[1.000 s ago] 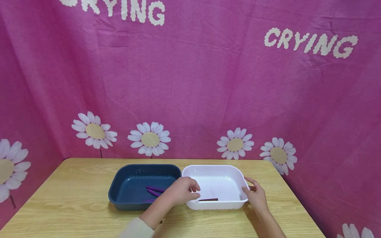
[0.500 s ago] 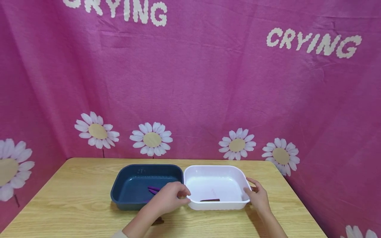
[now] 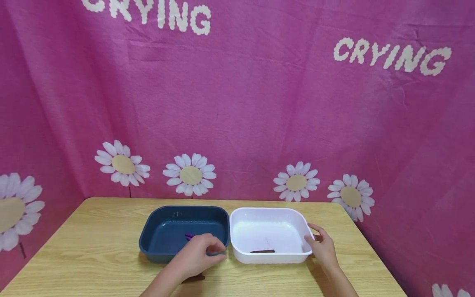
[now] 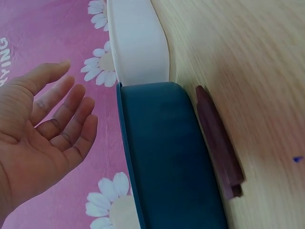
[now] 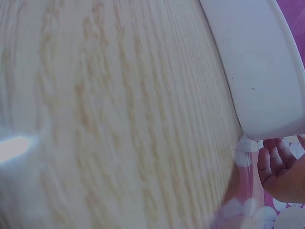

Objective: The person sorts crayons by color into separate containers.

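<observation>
My left hand hovers over the near right part of a dark blue plastic tub, fingers loosely bent and nothing between them. The left wrist view shows its palm bare. Dark brown marker-like sticks lie on the table against the tub's near side, partly behind the left forearm in the head view. Purple sticks inside the blue tub are mostly hidden by the hand. At the right, my right hand grips the right rim of a white tub, thumb inside and fingers outside. One brown stick lies in that tub.
Both tubs stand side by side on a light wood table. A pink curtain with daisies and lettering hangs behind and at both sides. A small blue mark shows on the tabletop.
My left hand has moved left and back from the white tub's near left corner to the blue tub, uncovering brown sticks on the table. The right hand stays on the white rim.
</observation>
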`<state>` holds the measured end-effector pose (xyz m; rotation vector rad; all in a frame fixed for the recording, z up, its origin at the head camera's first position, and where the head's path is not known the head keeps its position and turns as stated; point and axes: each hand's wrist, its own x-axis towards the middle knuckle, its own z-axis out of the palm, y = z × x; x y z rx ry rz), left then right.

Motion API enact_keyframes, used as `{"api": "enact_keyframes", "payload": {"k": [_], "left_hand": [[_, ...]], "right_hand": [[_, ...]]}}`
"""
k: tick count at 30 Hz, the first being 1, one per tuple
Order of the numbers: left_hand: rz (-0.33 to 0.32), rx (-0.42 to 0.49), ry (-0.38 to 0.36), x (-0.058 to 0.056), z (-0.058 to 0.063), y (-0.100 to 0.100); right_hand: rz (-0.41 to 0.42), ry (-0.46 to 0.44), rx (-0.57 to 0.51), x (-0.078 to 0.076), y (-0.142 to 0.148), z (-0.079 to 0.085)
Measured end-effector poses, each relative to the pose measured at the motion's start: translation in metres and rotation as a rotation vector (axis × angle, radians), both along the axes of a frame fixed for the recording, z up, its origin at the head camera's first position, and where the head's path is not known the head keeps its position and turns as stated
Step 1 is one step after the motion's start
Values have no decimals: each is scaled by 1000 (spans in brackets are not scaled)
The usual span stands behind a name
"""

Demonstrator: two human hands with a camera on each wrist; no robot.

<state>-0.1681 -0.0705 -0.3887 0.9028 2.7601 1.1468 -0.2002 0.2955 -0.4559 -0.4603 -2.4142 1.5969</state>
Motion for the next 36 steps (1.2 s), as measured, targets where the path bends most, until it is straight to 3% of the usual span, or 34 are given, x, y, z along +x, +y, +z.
{"api": "enact_keyframes", "payload": {"k": [6, 13, 18, 24, 32, 36], "left_hand": [[1, 28, -35, 11, -1, -15], [53, 52, -95, 23, -5, -32], [82, 47, -102, 25, -9, -47], [125, 13, -190, 28, -14, -60], [125, -19, -269, 31, -24, -75], [102, -42, -269, 30, -31, -83]], "right_hand": [[13, 18, -5, -1, 0, -3], [16, 3, 8, -1, 0, -2], [21, 3, 13, 0, 0, -1], [22, 10, 17, -1, 1, -3], [13, 5, 20, -1, 0, -2], [17, 6, 17, 0, 0, -1]]}}
